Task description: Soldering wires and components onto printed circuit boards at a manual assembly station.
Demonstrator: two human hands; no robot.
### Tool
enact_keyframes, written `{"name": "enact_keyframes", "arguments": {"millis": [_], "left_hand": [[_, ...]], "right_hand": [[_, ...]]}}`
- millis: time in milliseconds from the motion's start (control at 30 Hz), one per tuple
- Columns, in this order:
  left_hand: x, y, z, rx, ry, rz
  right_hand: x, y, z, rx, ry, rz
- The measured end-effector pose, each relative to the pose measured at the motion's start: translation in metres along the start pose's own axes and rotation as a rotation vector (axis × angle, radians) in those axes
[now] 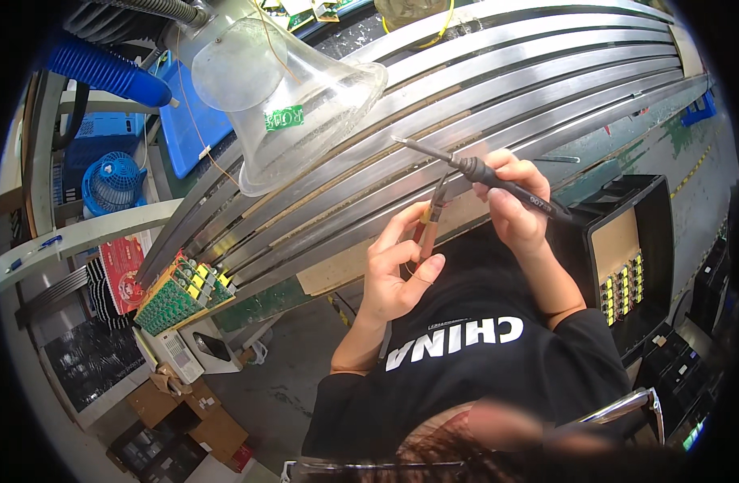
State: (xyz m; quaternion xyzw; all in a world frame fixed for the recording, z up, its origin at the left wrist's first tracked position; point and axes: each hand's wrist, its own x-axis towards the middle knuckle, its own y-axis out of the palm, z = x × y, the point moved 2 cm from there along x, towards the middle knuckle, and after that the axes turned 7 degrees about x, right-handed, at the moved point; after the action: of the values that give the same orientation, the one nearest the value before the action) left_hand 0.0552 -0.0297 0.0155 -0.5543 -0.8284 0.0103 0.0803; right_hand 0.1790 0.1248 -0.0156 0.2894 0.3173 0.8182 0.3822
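My right hand (514,201) grips a soldering iron (476,171) by its black handle. The iron's metal tip points up and to the left, over the metal rails (466,88). Lower and to the left, my left hand (398,274) is closed around small pliers (431,225) with orange and yellow handles. Their grey jaws point upward, just below the iron's shaft and apart from its tip. A thin wire-like strand shows by the left fingers; what it belongs to I cannot make out.
A clear fume hood (313,105) hangs at upper left, beside a blue hose (104,68). Green circuit boards (172,302) stand at the left end of the rails. On the right, a black bin (651,241) holds a board with yellow parts (621,290). A blue fan (113,183) sits far left.
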Motion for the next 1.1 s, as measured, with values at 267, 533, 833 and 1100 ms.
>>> {"name": "enact_keyframes", "arguments": {"millis": [267,533,833,1100], "left_hand": [[0.002,0.002,0.001,-0.075,-0.010,-0.011],[0.002,0.002,0.004,-0.036,-0.007,0.004],[0.003,0.004,0.004,-0.083,-0.032,-0.013],[0.003,0.006,0.002,-0.077,-0.018,0.003]], "right_hand": [[0.009,-0.005,0.016,-0.315,-0.101,0.279],[-0.001,-0.009,0.017,-0.345,0.039,0.190],[0.002,-0.012,0.015,-0.333,-0.042,0.115],[0.002,-0.014,0.017,-0.412,-0.085,0.259]]}}
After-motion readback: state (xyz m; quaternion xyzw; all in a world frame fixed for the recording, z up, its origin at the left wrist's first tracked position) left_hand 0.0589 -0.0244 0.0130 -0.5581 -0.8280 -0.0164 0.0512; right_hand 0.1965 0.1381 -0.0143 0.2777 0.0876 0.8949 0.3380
